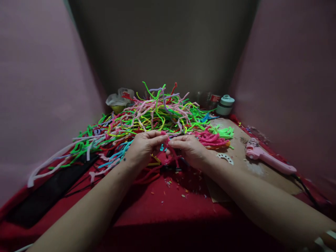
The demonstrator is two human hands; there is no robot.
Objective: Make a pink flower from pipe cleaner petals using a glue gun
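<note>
My left hand (140, 149) and my right hand (191, 148) meet at the middle, thumbs and fingertips pinched together. Between them is a dark pink pipe cleaner (175, 156), its loose end hanging below the fingers. Both hands grip it near its upper part; the exact bend is partly hidden by the fingertips. Just behind them rises a large tangled heap of pipe cleaners (157, 113) in green, pink, yellow and other colours. To the right of my right hand lies a bundle of deep pink pipe cleaners (211, 138), with bright green ones (224, 132) beside it.
A pink glue gun (273, 161) with a black cord rests on a brown board (241, 171) at right. Near it lies a white curved piece with holes (225, 158). A pale teal container (225, 105) stands behind. Small scraps dot the red cloth (162, 210); a black flat item (47, 192) lies left.
</note>
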